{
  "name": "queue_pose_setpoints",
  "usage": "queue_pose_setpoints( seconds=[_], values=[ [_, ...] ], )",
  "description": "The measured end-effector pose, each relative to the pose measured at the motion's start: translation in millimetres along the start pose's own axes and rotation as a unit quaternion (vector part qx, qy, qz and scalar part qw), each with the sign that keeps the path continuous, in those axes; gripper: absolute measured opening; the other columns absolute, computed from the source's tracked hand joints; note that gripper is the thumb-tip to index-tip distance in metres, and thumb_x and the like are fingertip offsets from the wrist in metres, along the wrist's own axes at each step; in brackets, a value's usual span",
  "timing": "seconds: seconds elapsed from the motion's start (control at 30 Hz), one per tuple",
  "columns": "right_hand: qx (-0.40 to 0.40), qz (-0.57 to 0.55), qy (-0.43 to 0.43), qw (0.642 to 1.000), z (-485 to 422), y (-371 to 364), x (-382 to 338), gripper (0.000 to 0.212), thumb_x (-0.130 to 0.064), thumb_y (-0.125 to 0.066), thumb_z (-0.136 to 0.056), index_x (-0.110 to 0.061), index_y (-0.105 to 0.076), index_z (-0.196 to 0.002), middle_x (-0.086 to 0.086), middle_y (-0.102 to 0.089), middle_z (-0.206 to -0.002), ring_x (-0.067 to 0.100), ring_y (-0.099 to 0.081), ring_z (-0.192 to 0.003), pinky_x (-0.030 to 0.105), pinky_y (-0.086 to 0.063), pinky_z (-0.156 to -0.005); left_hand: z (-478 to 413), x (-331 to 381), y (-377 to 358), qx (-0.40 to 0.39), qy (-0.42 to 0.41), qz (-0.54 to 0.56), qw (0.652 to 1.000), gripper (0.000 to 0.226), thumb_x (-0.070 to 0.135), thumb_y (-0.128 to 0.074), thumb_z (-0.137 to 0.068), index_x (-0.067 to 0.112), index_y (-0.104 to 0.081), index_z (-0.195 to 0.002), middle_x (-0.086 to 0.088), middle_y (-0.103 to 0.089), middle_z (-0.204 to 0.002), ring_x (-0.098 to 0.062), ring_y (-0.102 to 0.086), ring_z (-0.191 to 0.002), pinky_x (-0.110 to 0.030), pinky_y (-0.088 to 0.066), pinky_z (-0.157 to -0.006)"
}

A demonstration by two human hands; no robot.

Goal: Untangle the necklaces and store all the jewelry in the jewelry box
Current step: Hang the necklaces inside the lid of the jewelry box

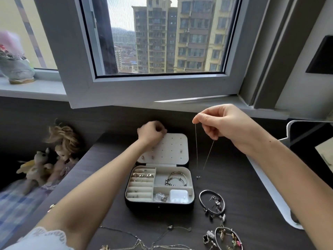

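Here, the right hand [228, 123] is raised above the counter [243, 195], to the right of the open jewelry box [159, 206]. Its thumb and forefinger pinch one end of a thin necklace [196, 147], and the other strand runs out from under the curled lower fingers. The two strands hang down and meet at a small pendant [198, 177] just beside the box's right edge. Whether the pendant touches the counter or hangs just above it cannot be told.

The left hand [151, 131] is at the far left corner of the box's upright lid [171, 150]. Its fingers are curled, but the hand is blurred, so I cannot tell whether they grip the lid or hold anything. A few earrings [181, 150] are pinned to the lid's pale inner panel.

Inside the box, rings [144, 175] sit in the padded rolls on the left, bracelets [176, 178] lie in the upper right compartment, and a small white case [178, 195] lies in the lower right one.

On the counter to the right of the box lies a bangle [212, 201] with earrings inside and around it. Nearer the person is a second bangle with charms [228, 237], and a tangle of chains [144, 244] lies along the near edge. Dolls [61, 150] sit off to the left, below the window [158, 42].
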State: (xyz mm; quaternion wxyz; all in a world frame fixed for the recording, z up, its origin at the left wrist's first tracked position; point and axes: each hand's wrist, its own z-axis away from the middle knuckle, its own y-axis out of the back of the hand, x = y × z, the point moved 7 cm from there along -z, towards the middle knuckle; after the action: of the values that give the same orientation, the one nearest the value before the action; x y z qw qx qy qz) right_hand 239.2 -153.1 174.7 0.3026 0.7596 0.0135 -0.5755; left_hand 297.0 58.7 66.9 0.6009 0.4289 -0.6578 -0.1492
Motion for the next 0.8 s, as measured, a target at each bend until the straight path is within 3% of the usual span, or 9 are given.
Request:
queue_pose_setpoints(
  seconds=[0.13,0.27,0.33,0.4,0.5,0.67,0.8],
  values=[
    [0.032,-0.005,0.027,0.999,1,19,-17,0.017,-0.018,-0.059,-0.092,-0.011,-0.071,-0.082,-0.004,-0.054,-0.053,0.007,-0.046,-0.047,0.019,-0.039,-0.045,20,30,28,-0.001,-0.095,-0.004,0.995,0.015,0.024,-0.055,-0.094,0.013,-0.06,-0.102,0.004,-0.059,-0.096,-0.02,-0.058,-0.096,-0.037,-0.047,-0.085],
    [0.077,-0.018,0.063,0.995,1,37,-47,0.017,-0.017,-0.06,-0.092,-0.011,-0.071,-0.08,-0.003,-0.053,-0.052,0.008,-0.044,-0.046,0.02,-0.036,-0.043,56,52,55,-0.019,-0.153,-0.032,0.987,0.014,0.025,-0.052,-0.096,0.013,-0.054,-0.103,0.001,-0.064,-0.094,-0.016,-0.061,-0.082,-0.035,-0.052,-0.072],
    [0.082,-0.017,0.078,0.993,0,39,-63,0.017,-0.018,-0.06,-0.092,-0.01,-0.07,-0.08,-0.001,-0.052,-0.054,0.009,-0.044,-0.047,0.022,-0.036,-0.045,78,57,64,-0.057,-0.154,-0.012,0.986,0.011,0.026,-0.051,-0.096,0.015,-0.052,-0.098,0.001,-0.067,-0.087,-0.01,-0.059,-0.069,-0.03,-0.048,-0.061],
    [0.081,-0.018,0.09,0.993,-4,37,-75,0.017,-0.018,-0.06,-0.092,-0.01,-0.07,-0.08,-0.001,-0.052,-0.053,0.009,-0.044,-0.046,0.022,-0.037,-0.044,97,55,63,-0.144,-0.125,0.028,0.981,0.011,0.025,-0.048,-0.097,0.016,-0.052,-0.092,0.0,-0.07,-0.079,-0.012,-0.062,-0.063,-0.031,-0.047,-0.057],
    [0.076,-0.003,0.093,0.993,-12,30,-84,0.017,-0.019,-0.06,-0.092,-0.01,-0.071,-0.082,-0.004,-0.053,-0.053,0.007,-0.045,-0.047,0.02,-0.038,-0.045,111,39,54,-0.234,-0.07,0.025,0.969,0.014,0.023,-0.046,-0.098,0.02,-0.055,-0.088,0.0,-0.072,-0.077,-0.015,-0.067,-0.067,-0.029,-0.05,-0.065],
    [0.054,0.012,0.084,0.995,-29,2,-81,0.017,-0.018,-0.059,-0.093,-0.008,-0.071,-0.084,-0.002,-0.052,-0.056,0.005,-0.044,-0.047,0.019,-0.038,-0.047,80,13,43,-0.167,-0.04,-0.121,0.978,0.02,0.016,-0.051,-0.093,0.013,-0.065,-0.107,-0.001,-0.066,-0.104,-0.017,-0.059,-0.089,-0.022,-0.041,-0.071],
    [0.022,0.008,0.086,0.996,-45,-22,-75,0.017,-0.014,-0.057,-0.093,-0.005,-0.069,-0.085,-0.001,-0.052,-0.057,0.007,-0.043,-0.049,0.019,-0.038,-0.047,64,-7,11,-0.216,-0.006,-0.143,0.966,0.029,0.012,-0.05,-0.09,0.013,-0.064,-0.116,-0.003,-0.063,-0.119,-0.021,-0.058,-0.11,-0.023,-0.043,-0.084]
  ],
)
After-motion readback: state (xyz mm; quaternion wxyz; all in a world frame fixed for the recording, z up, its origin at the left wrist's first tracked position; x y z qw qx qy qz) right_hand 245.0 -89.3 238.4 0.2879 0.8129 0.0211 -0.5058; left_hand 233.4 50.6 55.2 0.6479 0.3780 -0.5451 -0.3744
